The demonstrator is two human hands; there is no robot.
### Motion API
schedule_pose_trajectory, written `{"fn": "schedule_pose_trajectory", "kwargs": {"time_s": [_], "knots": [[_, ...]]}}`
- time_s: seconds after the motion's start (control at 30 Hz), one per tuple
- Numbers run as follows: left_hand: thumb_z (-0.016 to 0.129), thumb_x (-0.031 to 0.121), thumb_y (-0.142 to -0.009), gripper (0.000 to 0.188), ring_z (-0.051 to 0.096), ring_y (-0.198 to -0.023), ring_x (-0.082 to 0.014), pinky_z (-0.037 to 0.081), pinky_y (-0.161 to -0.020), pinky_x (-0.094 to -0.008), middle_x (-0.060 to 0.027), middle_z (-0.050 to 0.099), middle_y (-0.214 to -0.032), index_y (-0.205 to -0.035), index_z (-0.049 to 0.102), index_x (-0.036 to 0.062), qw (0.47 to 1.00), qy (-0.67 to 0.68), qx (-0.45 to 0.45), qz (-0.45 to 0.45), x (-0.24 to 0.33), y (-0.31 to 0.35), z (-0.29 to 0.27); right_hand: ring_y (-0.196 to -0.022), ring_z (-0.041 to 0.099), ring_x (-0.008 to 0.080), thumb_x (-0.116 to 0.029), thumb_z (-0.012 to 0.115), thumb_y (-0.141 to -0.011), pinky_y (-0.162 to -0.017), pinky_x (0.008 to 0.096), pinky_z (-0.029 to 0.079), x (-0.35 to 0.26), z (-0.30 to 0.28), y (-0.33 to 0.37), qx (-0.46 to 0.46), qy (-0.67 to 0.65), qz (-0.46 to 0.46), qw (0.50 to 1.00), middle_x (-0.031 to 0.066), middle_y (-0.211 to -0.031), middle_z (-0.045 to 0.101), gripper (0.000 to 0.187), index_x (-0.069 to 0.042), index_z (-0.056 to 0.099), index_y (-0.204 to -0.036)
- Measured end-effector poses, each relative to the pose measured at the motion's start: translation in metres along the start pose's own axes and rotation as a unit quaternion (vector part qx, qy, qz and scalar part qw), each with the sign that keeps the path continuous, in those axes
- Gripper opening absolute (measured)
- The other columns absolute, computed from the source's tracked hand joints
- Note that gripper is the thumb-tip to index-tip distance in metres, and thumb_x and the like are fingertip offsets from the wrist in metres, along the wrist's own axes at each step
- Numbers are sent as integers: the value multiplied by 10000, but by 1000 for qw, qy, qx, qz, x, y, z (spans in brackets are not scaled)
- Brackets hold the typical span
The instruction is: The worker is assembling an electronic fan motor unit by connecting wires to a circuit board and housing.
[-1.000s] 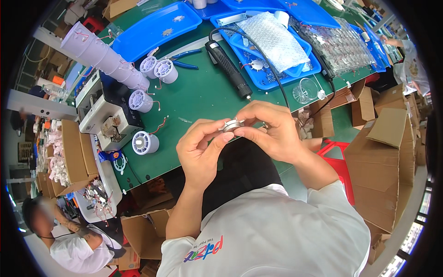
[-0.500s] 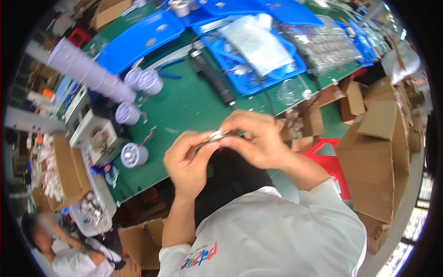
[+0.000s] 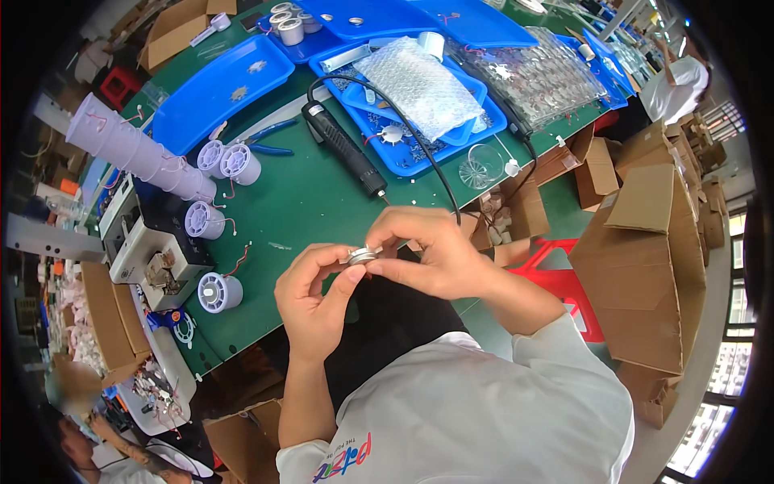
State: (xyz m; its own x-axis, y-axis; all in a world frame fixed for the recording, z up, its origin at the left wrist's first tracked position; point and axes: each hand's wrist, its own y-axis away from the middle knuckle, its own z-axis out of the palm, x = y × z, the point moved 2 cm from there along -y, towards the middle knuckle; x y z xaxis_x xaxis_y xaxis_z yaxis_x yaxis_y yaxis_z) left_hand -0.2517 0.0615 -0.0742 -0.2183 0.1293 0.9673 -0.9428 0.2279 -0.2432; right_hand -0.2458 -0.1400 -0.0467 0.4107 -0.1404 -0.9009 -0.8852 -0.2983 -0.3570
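Note:
Just over the table's front edge, my left hand (image 3: 316, 300) and my right hand (image 3: 429, 252) meet at a small round silver metal part (image 3: 364, 256). Thumb and forefinger of each hand pinch it from opposite sides; thin tabs stick out at its rim. Its underside is hidden by my thumbs. Beyond my hands lies a black electric screwdriver (image 3: 345, 150) with its cord looping to the right. To the left stands a lilac plastic cylinder (image 3: 220, 293) with a silver disc in its centre and a red-white wire beside it.
More lilac cylinders (image 3: 205, 220) and a long stack of them (image 3: 133, 153) occupy the left, beside a white machine (image 3: 157, 250). Blue-handled pliers (image 3: 272, 148) lie behind. Blue trays (image 3: 415, 168), one under bubble wrap (image 3: 423, 89), line the back. Cardboard boxes (image 3: 637, 266) and a red stool (image 3: 556, 282) stand right.
Both hands have shifted slightly left and down in the picture with the metal part, which now shows more of its edge. The whole view has also moved a little.

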Motion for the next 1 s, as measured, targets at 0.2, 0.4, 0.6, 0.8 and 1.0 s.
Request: {"fn": "schedule_pose_trajectory", "kwargs": {"time_s": [0.2, 0.4, 0.6, 0.8, 1.0], "knots": [[738, -7, -925, 378, 692, -988, -221, 562, -913, -325, -143, 735, -1134, -1297, 675, -26, 996, 11, 88, -19, 11, -6, 7, -776, 610, 159, 43, 739, -851, -732, 286, 518, 0, -43, -29, 101, 119, 61, 986, 66, -889, 699, 152, -5, 715, -993], [719, 11, -945, 431, 700, -997, -222, 553, -933, -330, -141, 743, -1099, -1368, 643, -20, 998, 7, 36, -47, 1, 4, -6, -756, 596, 138, -32, 734, -884, -702, 286, 502, 11, -69, -57, 127, 328, 20, 936, 52, -863, 694, 96, -20, 705, -975], [684, -17, -945, 363, 700, -956, -203, 555, -895, -312, -140, 751, -1055, -1307, 677, -31, 998, -2, 8, -66, 1, 2, 0, -728, 591, 123, -113, 695, -960, -660, 275, 490, 10, -88, -74, 92, 282, 114, 948, 46, -830, 684, 91, -25, 702, -981], [678, -27, -935, 347, 692, -929, -196, 556, -885, -307, -132, 752, -1040, -1281, 691, -30, 999, -38, -10, -24, 7, -7, 6, -683, 577, 110, -126, 672, -996, -625, 247, 478, -6, -130, -60, 140, 50, 113, 982, 38, -806, 678, 109, -24, 708, -1003], [674, -29, -934, 341, 684, -918, -192, 554, -885, -304, -127, 748, -1030, -1274, 695, -26, 998, -51, -11, -43, -3, -9, 9, -667, 640, 131, -145, 682, -993, -615, 271, 507, 3, -245, -26, 304, 173, 114, 930, 63, -808, 720, 172, -2, 746, -1064]]}}
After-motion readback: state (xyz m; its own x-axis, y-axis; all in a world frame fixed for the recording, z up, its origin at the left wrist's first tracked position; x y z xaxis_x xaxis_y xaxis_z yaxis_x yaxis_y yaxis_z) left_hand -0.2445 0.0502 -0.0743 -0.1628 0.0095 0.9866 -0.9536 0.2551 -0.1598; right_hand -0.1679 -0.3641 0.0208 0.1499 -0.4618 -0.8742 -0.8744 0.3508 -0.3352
